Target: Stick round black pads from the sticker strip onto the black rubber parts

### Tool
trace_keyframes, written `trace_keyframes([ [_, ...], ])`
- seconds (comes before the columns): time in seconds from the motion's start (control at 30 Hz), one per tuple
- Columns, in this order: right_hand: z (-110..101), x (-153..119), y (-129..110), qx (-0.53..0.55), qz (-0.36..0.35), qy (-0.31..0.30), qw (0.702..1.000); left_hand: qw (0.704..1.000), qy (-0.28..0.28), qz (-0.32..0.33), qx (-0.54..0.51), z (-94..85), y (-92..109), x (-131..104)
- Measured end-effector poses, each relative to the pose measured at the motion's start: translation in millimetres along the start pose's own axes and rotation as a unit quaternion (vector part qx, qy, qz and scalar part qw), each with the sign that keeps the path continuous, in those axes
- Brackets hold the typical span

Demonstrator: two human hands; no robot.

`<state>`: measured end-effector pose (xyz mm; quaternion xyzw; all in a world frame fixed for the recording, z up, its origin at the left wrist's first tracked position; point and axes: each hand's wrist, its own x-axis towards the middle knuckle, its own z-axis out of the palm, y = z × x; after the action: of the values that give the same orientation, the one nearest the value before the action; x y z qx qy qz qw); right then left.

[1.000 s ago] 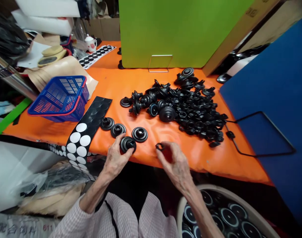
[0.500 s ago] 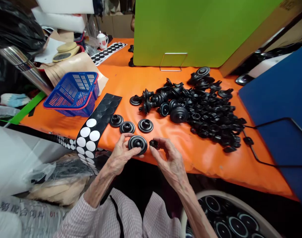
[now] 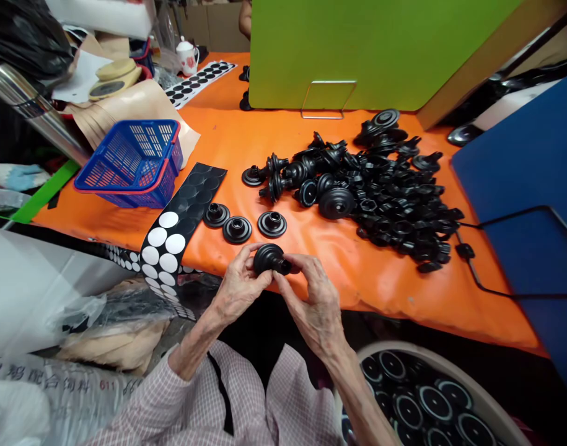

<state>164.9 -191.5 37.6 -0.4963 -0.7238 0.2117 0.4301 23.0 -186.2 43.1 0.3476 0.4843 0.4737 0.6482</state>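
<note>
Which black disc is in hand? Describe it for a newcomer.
Find the near edge of the orange table, where the left hand and right hand come together. The black disc is held between them, stem pointing toward the right hand. Unlike the three discs lying stem-up just beyond, it's tilted.

Two hands: left hand (image 3: 239, 288), right hand (image 3: 313, 303). One flanged black part (image 3: 264, 255) between them. Three flanged discs (image 3: 237, 230) beyond. Heaped black parts (image 3: 390, 204), right: too tangled to count. Left: one blue basket (image 3: 146, 199), one flask (image 3: 36, 111). Far left: one mug (image 3: 187, 60). Two boards: green board (image 3: 357, 49), blue board (image 3: 520, 155). Near right: one tub (image 3: 404, 345), discs inside partly cut off.
</note>
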Motion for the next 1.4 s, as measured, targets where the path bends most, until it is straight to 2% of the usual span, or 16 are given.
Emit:
trace_keyframes([
  [0.1,1.1,-4.3,0.1,-0.024,0.000,0.004,1.000,0.999,-0.022,-0.019,-0.017,0.7,0.0,-0.6],
  [0.2,-0.8,-6.5,-2.9,0.011,0.033,-0.018,0.999,0.998,-0.028,-0.029,-0.055,1.2,0.0,-1.2],
  [0.3,-3.1,-4.8,-5.3,0.096,0.154,-0.021,0.983,0.996,-0.030,-0.024,-0.076,1.1,0.0,-1.5],
  [0.37,-3.5,-2.1,-6.0,0.158,0.250,-0.024,0.955,0.996,-0.041,-0.017,-0.077,0.7,0.3,-1.9],
  [0.43,-3.3,0.6,-6.9,0.223,0.302,-0.041,0.926,0.996,-0.053,-0.008,-0.071,0.0,0.8,-2.7],
  [0.53,-2.2,2.5,-9.4,0.284,0.309,-0.048,0.906,0.996,-0.069,0.015,-0.047,-1.3,1.4,-5.1],
  [0.7,3.6,0.8,-11.7,0.295,0.294,-0.026,0.909,0.997,-0.061,0.054,-0.017,-3.4,-1.7,-8.2],
  [0.87,7.2,-1.3,-7.1,0.303,0.296,-0.046,0.905,0.996,-0.056,0.014,-0.072,-3.9,-2.6,-5.8],
  [0.93,4.8,-3.0,-4.9,0.262,0.289,-0.050,0.919,0.994,-0.059,-0.018,-0.093,-4.6,-0.3,-4.4],
  [1.0,-0.4,-3.8,-3.9,0.188,0.250,-0.040,0.949,0.991,-0.065,-0.041,-0.111,-6.0,3.1,-3.2],
  [1.1,-10.8,-0.1,-5.8,0.082,0.114,-0.060,0.988,0.988,-0.078,-0.057,-0.122,-9.5,8.5,-1.5],
  [1.17,-16.6,5.5,-7.7,0.035,0.018,-0.101,0.994,0.989,-0.085,-0.053,-0.109,-11.9,10.9,-0.6],
  [1.27,-17.6,12.7,-7.5,-0.015,-0.054,-0.126,0.990,0.993,-0.087,-0.038,-0.065,-13.8,11.1,-0.5],
  [1.4,-6.3,9.6,-2.9,-0.061,-0.070,-0.063,0.994,0.996,-0.081,-0.016,-0.028,-12.7,6.7,-1.8],
])
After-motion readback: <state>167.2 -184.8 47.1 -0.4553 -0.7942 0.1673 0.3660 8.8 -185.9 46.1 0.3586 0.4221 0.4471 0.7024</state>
